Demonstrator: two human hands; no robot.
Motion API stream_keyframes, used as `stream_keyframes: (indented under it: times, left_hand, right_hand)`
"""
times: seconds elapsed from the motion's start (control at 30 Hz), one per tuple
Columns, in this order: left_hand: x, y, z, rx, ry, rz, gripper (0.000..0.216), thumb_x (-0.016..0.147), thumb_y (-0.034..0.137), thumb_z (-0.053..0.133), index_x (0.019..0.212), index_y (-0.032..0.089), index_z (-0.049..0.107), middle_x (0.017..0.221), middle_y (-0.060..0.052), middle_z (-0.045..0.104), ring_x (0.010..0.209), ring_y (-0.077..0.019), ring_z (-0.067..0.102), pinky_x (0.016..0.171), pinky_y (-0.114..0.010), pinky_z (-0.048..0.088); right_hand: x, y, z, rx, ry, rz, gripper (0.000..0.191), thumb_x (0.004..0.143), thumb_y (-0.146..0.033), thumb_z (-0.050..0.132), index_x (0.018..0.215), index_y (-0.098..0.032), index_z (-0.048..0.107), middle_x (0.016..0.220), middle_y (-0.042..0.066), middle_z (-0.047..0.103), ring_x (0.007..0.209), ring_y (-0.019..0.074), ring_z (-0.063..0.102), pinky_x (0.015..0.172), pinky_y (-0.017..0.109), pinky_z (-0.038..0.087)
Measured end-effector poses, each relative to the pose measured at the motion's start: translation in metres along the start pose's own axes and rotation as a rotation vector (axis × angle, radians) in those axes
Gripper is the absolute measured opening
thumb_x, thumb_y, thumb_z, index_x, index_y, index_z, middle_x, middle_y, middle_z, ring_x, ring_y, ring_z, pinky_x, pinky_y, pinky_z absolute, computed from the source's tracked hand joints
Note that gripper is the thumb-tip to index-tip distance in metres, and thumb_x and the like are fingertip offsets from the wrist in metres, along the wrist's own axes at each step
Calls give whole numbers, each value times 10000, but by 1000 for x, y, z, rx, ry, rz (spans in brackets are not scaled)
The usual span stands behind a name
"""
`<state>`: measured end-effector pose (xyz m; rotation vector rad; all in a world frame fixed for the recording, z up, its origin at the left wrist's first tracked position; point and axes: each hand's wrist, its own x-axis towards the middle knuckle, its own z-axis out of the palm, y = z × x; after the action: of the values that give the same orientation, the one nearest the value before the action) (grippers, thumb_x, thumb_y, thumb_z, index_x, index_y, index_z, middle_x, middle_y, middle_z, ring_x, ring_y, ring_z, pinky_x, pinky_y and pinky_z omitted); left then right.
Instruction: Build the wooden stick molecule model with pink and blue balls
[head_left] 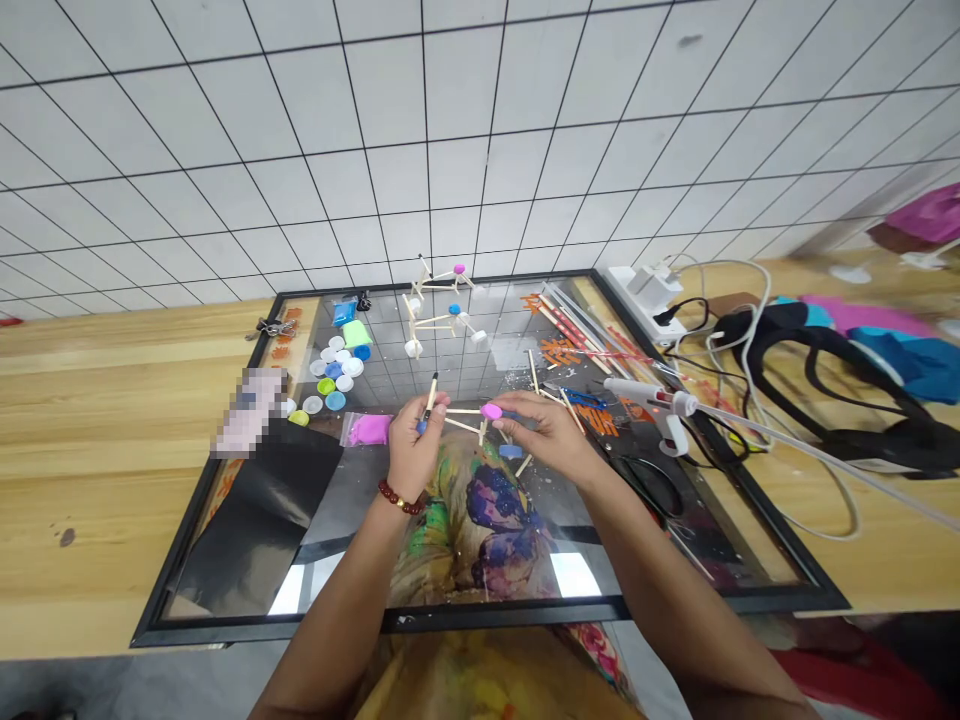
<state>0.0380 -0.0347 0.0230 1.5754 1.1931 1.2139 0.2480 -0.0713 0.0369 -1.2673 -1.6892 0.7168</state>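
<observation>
My left hand [415, 440] is closed round a thin wooden stick with a dark tip [431, 392] and a small blue cap, held upright over a black-framed glass panel [225, 560]. My right hand [541, 428] pinches a small frame of wooden sticks [466, 422] fitted with a pink cap [491, 411] and a blue cap [511, 451]. The two hands are close together above the middle of the panel. A red bead bracelet [400, 499] circles my left wrist.
A finished stick-and-cap model [442, 310] stands at the panel's far edge. Several loose bottle caps [335, 375] and a pink bag [369, 429] lie to the left. A white glue gun [652, 402], blue scissors [581, 398], cables and a power strip [646, 292] lie right.
</observation>
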Motion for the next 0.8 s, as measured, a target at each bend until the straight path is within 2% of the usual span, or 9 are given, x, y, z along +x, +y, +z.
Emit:
stream_keyframes:
  times: [0.23, 0.4, 0.5, 0.67, 0.8]
  left_hand:
    - [0, -1, 2, -29, 6, -13, 291, 887, 402, 595, 1050, 191, 713, 1071, -75, 745, 1042, -213, 674, 938, -357, 511]
    - [-1, -3, 3, -42, 7, -14, 301, 894, 397, 588, 1073, 188, 708, 1075, -79, 745, 1061, -212, 669, 961, -361, 502]
    - [-1, -5, 3, -49, 3, -21, 310, 891, 403, 593, 1087, 193, 710, 1087, -74, 742, 1057, -211, 670, 955, -358, 504]
    - [0, -6, 3, -31, -9, -8, 297, 897, 397, 584, 1078, 204, 716, 1083, -58, 744, 1071, -203, 663, 975, -349, 490]
    - [0, -5, 3, -18, -20, -2, 292, 903, 393, 577, 1077, 205, 718, 1086, -60, 743, 1074, -202, 661, 980, -347, 485]
  right_hand:
    - [-1, -1, -1, 18, -14, 7, 269, 844, -389, 670, 1080, -287, 749, 1081, 63, 732, 992, 225, 672, 917, 398, 515]
    - [-2, 2, -1, 28, -15, 12, 229, 870, -380, 640, 1046, -300, 762, 1053, 50, 743, 979, 221, 676, 915, 390, 510]
    - [-3, 4, -2, 12, -31, 7, 279, 873, -371, 637, 1123, -293, 734, 1114, 62, 729, 1031, 229, 667, 946, 403, 500]
    - [-1, 2, -11, 0, -180, -74, 452, 920, -355, 563, 1370, -311, 553, 1348, 67, 617, 1251, 232, 561, 1076, 428, 411]
    - [14, -5, -21, -4, -309, -147, 377, 931, -355, 543, 1290, -281, 629, 1228, 79, 679, 1151, 218, 612, 1002, 389, 462]
